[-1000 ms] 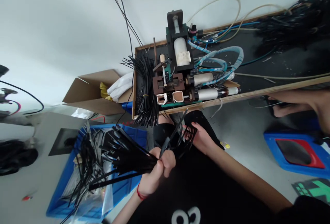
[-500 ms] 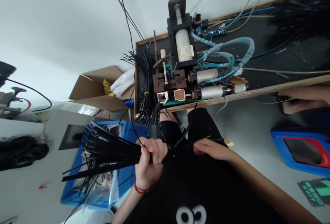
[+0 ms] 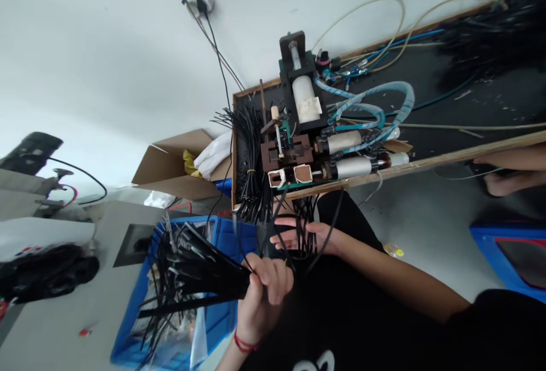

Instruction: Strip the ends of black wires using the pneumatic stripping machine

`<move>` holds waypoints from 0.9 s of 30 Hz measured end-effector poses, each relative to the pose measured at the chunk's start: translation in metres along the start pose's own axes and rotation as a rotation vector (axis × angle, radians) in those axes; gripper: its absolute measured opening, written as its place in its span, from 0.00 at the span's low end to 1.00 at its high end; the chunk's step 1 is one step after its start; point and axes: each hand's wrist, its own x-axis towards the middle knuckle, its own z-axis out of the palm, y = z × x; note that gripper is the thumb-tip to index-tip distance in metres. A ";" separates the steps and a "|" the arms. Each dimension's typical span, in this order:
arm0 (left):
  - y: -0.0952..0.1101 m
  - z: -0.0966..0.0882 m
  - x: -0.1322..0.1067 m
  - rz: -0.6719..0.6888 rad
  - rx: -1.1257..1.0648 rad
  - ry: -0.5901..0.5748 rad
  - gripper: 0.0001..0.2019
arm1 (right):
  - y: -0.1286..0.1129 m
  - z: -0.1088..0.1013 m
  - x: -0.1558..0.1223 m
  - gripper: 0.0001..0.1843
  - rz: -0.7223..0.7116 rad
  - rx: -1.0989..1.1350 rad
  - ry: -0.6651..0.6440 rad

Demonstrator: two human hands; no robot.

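My left hand (image 3: 267,283) is closed around a thick bundle of flat black strips (image 3: 213,274), whose loose ends fan out to the left. My right hand (image 3: 305,235), palm showing, has its fingers stretched out and apart. Several thin black strips (image 3: 303,214) cross over those fingers; whether they belong to the held bundle I cannot tell. Just beyond my hands stands a pneumatic machine (image 3: 286,152) with white cylinders and a brown clamp. To its left, a bunch of black strips (image 3: 252,155) tied with a yellow band lies on the bench.
A blue crate (image 3: 226,246) with strips and scraps in it stands below my left hand. Behind it is an open cardboard box (image 3: 164,174). The bench has a wooden edge (image 3: 460,153). Another person's arm (image 3: 516,160) and a blue-red container (image 3: 512,251) are at right.
My right hand has moved left and forward, its fingers now spread under the strips. The bundle in my left hand has shifted right and slightly down in the picture, as the view has tilted.
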 end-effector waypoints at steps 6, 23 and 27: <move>0.000 -0.013 -0.004 -0.044 0.072 -0.104 0.11 | 0.001 0.025 0.005 0.38 -0.019 -0.002 -0.118; 0.004 -0.012 -0.017 -0.069 0.028 -0.049 0.12 | 0.011 0.008 -0.086 0.16 -0.335 -0.042 0.066; 0.003 -0.010 -0.012 -0.102 0.025 -0.061 0.12 | 0.022 -0.007 -0.103 0.16 -0.275 -0.049 0.107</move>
